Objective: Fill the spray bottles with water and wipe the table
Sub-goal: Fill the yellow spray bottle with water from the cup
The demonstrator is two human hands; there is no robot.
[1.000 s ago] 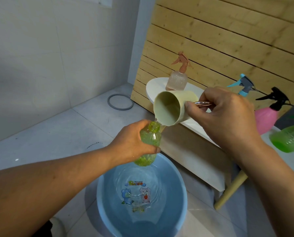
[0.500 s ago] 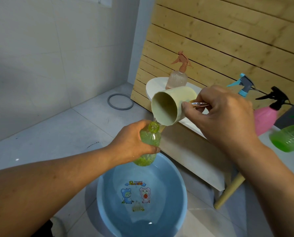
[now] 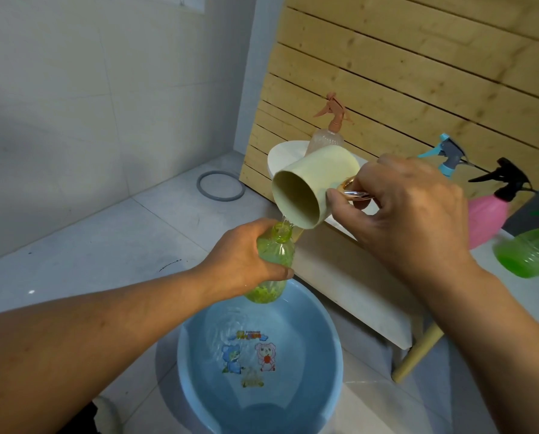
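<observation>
My left hand point(image 3: 246, 261) grips a small green bottle point(image 3: 276, 255) with no spray head, held upright over a blue basin point(image 3: 333, 339) of water. My right hand point(image 3: 418, 214) holds a cream cup point(image 3: 312, 189) by its shiny handle, tipped with its mouth toward me. A thin stream of water runs from the cup's lip into the bottle's neck. On the white table point(image 3: 340, 270) stand a clear bottle with a brown sprayer point(image 3: 327, 133), a blue sprayer point(image 3: 449, 155) mostly behind my right hand, and a pink bottle with a black sprayer point(image 3: 487, 217).
A second green bottle point(image 3: 531, 252) lies at the right edge on the table. A wooden slat wall rises behind the table. A grey ring point(image 3: 221, 186) lies on the tiled floor by the wall. The table's wooden leg point(image 3: 418, 355) slants down beside the basin.
The cup has tipped a little further and its mouth has turned more toward me. The bottle and my left hand stay in place; the basin's water ripples again.
</observation>
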